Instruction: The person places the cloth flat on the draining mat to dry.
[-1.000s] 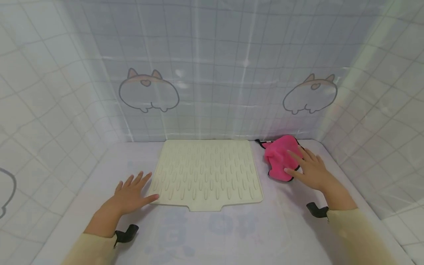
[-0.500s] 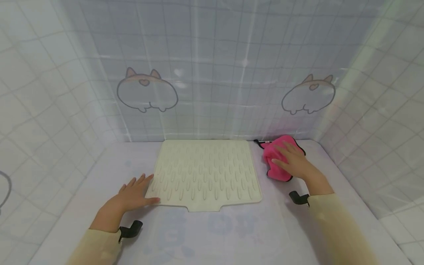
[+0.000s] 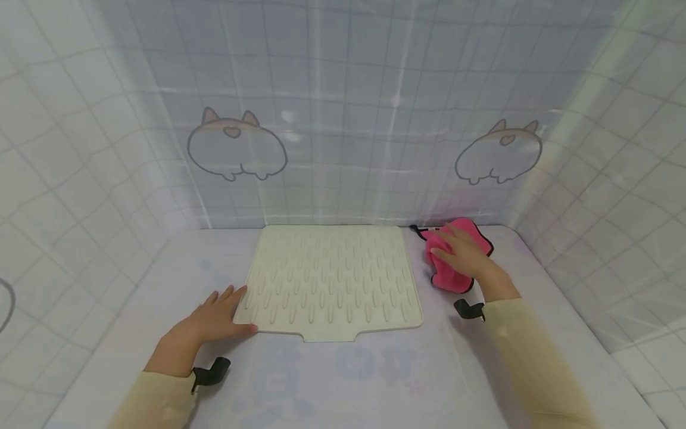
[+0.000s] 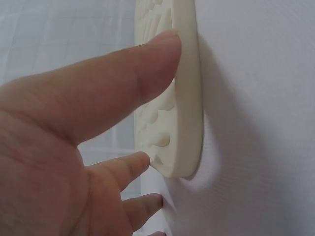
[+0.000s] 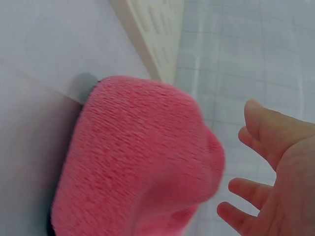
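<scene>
One mat (image 3: 329, 280), left grip (image 3: 217, 317) at edge (image 4: 188, 123), cloth (image 5: 130, 142) apart (right grip (image 3: 465, 255) above)

Your left hand (image 3: 211, 322) spreads its thumb from its fingers; your right hand (image 3: 465, 255), fingers relaxed, is farther forward

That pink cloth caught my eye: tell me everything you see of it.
The pink cloth looks soft and fuzzy, with black edging and a black strip at its far left corner. It lies rumpled on the white surface, near the back wall, right of the cream mat and apart from it. The right hand hovers over it, with a gap showing in the right wrist view.
</scene>
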{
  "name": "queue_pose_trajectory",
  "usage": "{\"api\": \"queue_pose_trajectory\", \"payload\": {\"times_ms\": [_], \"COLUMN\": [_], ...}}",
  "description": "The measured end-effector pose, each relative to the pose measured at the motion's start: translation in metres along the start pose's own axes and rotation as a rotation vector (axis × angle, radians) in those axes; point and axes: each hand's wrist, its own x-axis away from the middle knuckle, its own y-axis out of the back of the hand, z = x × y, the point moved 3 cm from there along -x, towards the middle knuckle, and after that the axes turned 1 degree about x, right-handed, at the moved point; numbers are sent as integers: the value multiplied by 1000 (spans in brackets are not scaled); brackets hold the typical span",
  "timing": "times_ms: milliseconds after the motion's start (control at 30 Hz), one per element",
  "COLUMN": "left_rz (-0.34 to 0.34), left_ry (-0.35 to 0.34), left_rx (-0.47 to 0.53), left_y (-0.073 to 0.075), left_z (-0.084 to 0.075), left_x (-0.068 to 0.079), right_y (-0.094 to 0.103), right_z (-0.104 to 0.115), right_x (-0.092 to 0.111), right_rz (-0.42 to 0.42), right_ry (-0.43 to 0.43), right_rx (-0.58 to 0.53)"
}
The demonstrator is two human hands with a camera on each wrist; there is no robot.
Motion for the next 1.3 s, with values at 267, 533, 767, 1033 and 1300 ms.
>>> {"api": "queue_pose_trajectory", "payload": {"times_ms": [267, 533, 767, 1033, 1300], "left_rz": [1, 0, 1, -3, -6], "left_ry": [-4, -5, -10, -13, -19], "left_rx": [6, 5, 8, 13, 12], "left_y": [0, 1, 2, 1, -1], "left_z": [-1, 0, 2, 2, 1], "left_x": [0, 1, 2, 2, 1], "right_y": [-10, -19, -20, -15, -14], "right_z": [-5, -11, -19, -22, -26], "right_x": [-10, -20, -21, -14, -9], "right_rz": [-12, -39, -38, -101, -187], "right_ry": [-1, -26, -93, -104, -109], "right_rx": [-17, -47, -88, -112, -113]}}
